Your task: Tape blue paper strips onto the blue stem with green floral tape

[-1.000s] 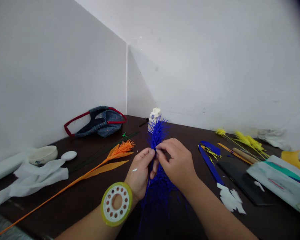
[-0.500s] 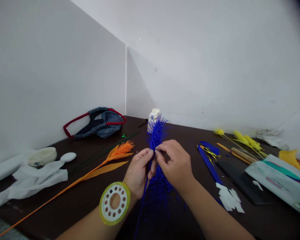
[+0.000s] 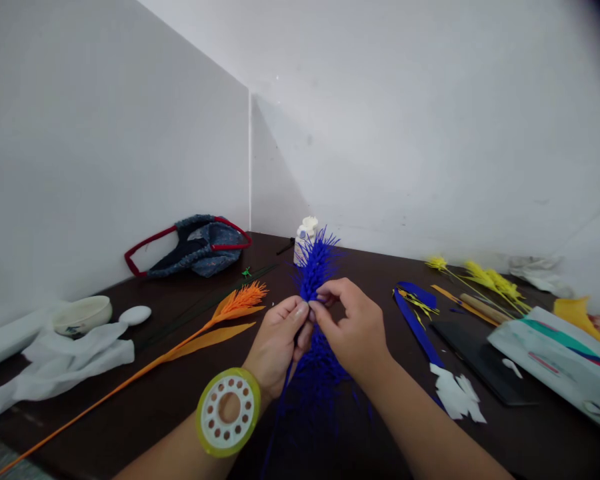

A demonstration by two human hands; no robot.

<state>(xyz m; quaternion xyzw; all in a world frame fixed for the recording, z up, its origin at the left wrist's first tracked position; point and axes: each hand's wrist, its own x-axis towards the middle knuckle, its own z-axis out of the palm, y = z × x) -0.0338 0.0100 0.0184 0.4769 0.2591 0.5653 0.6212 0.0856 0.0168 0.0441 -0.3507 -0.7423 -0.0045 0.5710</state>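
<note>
A bristly blue flower spike (image 3: 317, 267) stands upright at the centre, its thin stem running down between my hands. My left hand (image 3: 283, 333) is closed round the stem just under the spike. The fingers of my right hand (image 3: 347, 320) pinch at the spike's base, touching my left fingertips. Round my left wrist sits a roll of yellow tape (image 3: 205, 417) with a white core. More blue bristly pieces (image 3: 317, 367) lie on the dark table below and behind my hands.
An orange flower (image 3: 245, 298) on a long stem, a bowl (image 3: 83, 315) and white cloth (image 3: 80, 360) lie left. Behind are a denim item (image 3: 210, 247) and a white bottle (image 3: 304, 247). Rightward lie blue strips (image 3: 414, 323), a black slab (image 3: 480, 363), yellow flowers (image 3: 495, 280) and a packet (image 3: 555, 360).
The blue spike tilts slightly more to the right. Both hands remain at its base, with small shifts of the fingers. The camera view has moved slightly.
</note>
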